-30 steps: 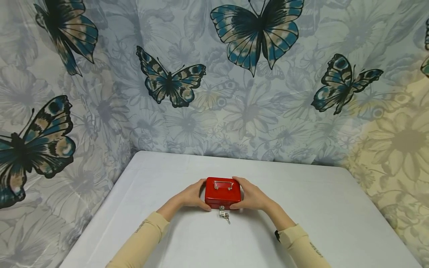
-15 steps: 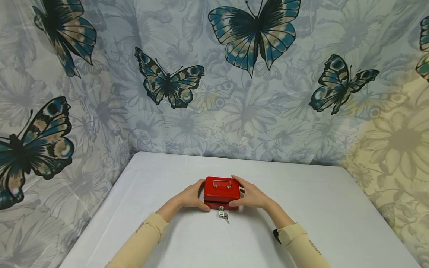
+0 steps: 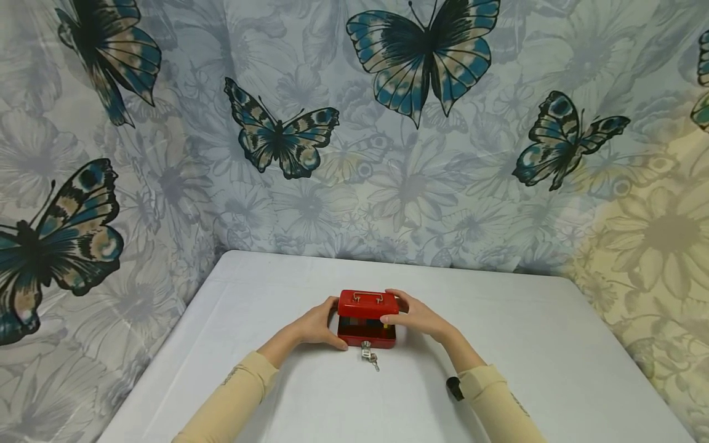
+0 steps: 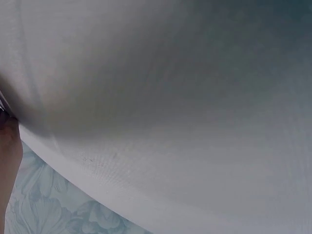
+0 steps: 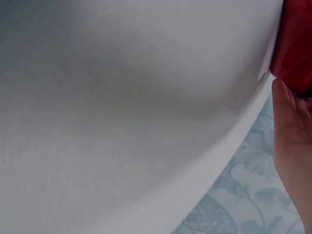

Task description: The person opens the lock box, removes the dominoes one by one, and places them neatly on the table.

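A small red metal cash box (image 3: 354, 341) stands on the white table, its lid (image 3: 368, 311) tilted up at the front and a dark interior showing. A folding silver handle lies on the lid. Keys (image 3: 373, 359) hang from the lock at the front. My left hand (image 3: 316, 323) holds the box's left side, thumb at the front corner. With thumb at the front edge and fingers behind, my right hand (image 3: 418, 317) grips the lid's right end. In the right wrist view the red lid (image 5: 295, 44) is at the fingertips; the left wrist view catches only part of a hand (image 4: 9, 151).
The white-covered table (image 3: 498, 344) extends around the box on all sides. Behind and beside it hangs a grey-blue cloth (image 3: 310, 215) with butterflies and flowers. A black band (image 3: 455, 389) shows at the right sleeve cuff.
The lid, closed a second ago, has swung up at the front with my right hand's thumb rising along with it. My left hand and the box's base stay in place.
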A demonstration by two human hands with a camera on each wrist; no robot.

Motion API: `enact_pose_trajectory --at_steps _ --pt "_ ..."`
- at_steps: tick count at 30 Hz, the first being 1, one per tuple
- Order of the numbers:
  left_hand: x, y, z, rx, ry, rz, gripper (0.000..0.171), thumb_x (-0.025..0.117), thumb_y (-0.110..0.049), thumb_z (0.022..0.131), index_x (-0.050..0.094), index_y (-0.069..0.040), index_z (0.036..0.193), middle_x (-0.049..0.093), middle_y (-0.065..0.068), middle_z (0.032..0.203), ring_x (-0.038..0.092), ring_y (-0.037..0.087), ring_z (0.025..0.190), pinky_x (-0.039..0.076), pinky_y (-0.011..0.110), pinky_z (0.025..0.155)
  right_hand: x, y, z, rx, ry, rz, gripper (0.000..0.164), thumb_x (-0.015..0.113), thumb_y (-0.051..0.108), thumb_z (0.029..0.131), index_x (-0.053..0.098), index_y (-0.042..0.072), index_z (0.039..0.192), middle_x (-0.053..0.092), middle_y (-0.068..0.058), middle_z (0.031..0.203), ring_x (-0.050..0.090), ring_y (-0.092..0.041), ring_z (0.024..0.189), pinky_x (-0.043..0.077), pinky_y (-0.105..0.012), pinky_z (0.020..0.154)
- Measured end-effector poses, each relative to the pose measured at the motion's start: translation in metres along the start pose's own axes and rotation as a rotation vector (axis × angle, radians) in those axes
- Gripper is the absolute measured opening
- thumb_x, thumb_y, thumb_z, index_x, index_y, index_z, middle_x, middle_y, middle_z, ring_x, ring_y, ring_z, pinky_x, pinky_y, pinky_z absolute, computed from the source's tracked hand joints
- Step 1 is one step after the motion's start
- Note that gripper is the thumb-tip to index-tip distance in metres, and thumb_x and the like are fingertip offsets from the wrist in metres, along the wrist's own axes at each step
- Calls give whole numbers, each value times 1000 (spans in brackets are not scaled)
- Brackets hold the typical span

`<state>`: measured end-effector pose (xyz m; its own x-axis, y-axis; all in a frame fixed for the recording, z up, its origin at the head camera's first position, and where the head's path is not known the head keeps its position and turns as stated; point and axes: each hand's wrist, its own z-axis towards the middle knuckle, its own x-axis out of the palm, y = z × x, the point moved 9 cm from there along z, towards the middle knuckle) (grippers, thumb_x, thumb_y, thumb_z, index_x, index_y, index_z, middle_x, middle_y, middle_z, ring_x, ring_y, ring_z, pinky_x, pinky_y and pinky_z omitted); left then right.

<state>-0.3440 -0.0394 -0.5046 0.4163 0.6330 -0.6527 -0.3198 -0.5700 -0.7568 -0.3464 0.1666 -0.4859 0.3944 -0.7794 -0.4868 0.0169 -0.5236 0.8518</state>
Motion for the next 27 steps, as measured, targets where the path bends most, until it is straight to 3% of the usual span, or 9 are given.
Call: enact_pose_trajectory --at_steps 7,14,21,27 --pt "-2 0 -2 15 -7 -9 97 92 -33 65 35 -8 140 49 7 140 45 22 130 34 42 111 -5 -2 6 86 -72 58 78 64 57 87 42 12 147 47 -16 143 52 -29 123 48 -45 98" --pt "-2 -2 -3 15 -5 -10 98 91 -33 65 35 -7 141 47 8 142 43 22 132 32 43 112 -6 -4 11 190 -137 108 95 53 69 87 35 -3 147 48 -23 142 52 -36 124 45 -46 102" --pt "-2 0 -2 21 -9 -8 100 91 -34 65 35 -7 142 47 7 143 43 22 131 32 42 112 -7 -6 15 223 -187 163 96 47 73 87 41 -5 144 50 -25 139 53 -36 122 47 -43 99" --pt "-1 2 0 27 -18 -7 98 91 -34 65 36 -6 140 48 7 141 44 21 130 34 41 111 -9 -6 20 225 -247 288 95 50 70 88 37 -4 146 44 -26 144 50 -37 126 45 -42 102"
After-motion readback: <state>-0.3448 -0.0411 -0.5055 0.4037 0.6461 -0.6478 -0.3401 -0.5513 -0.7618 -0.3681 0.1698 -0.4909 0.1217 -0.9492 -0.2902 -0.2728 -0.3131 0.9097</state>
